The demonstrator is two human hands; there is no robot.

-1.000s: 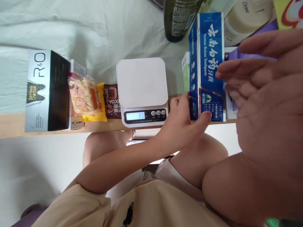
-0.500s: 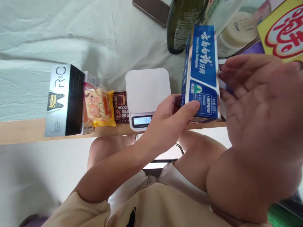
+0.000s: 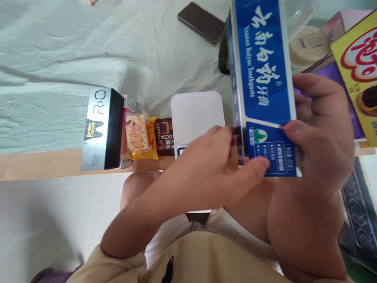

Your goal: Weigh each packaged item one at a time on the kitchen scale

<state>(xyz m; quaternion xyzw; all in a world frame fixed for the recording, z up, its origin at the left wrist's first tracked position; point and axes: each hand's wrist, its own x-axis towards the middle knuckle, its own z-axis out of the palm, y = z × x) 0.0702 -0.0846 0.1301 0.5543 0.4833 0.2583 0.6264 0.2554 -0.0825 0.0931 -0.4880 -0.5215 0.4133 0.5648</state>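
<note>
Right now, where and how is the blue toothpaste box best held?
Probably by the long edges of the blue toothpaste box, near the end closest to the body: left hand from the left, right hand from the right. It's long with straight, flat sides, and both thumbs rest on its printed face.

At centre, the left hand (image 3: 203,169) hides the lower part of the white scale (image 3: 197,114) and most of its display (image 3: 180,151). At upper right, the toothpaste box (image 3: 262,70) conceals most of a dark bottle (image 3: 224,55); the right edge crops a yellow box (image 3: 361,65).
</note>
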